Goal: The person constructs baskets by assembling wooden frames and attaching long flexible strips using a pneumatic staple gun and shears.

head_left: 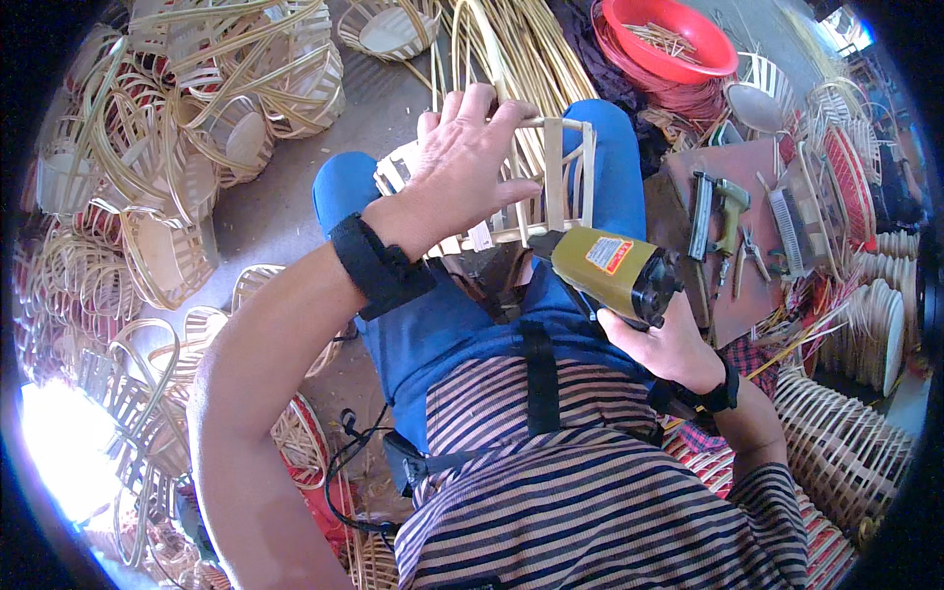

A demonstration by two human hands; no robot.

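My left hand point(470, 157) grips a small, half-built bamboo basket frame point(554, 172) with pale upright slats, resting over a dark angular block point(489, 280) between my knees. My right hand point(651, 334) holds an olive-green and black nail gun point(605, 265) by its handle, its nose at the lower rail of the frame near the right-hand slats.
Stacked woven baskets point(157, 187) crowd the left and lower right. Long bamboo strips point(551, 54) lie ahead, beside a red basin point(669, 29) of short sticks. At my right, a board point(728, 305) holds another nail gun point(728, 211), pliers point(749, 254) and a comb-like strip point(792, 226).
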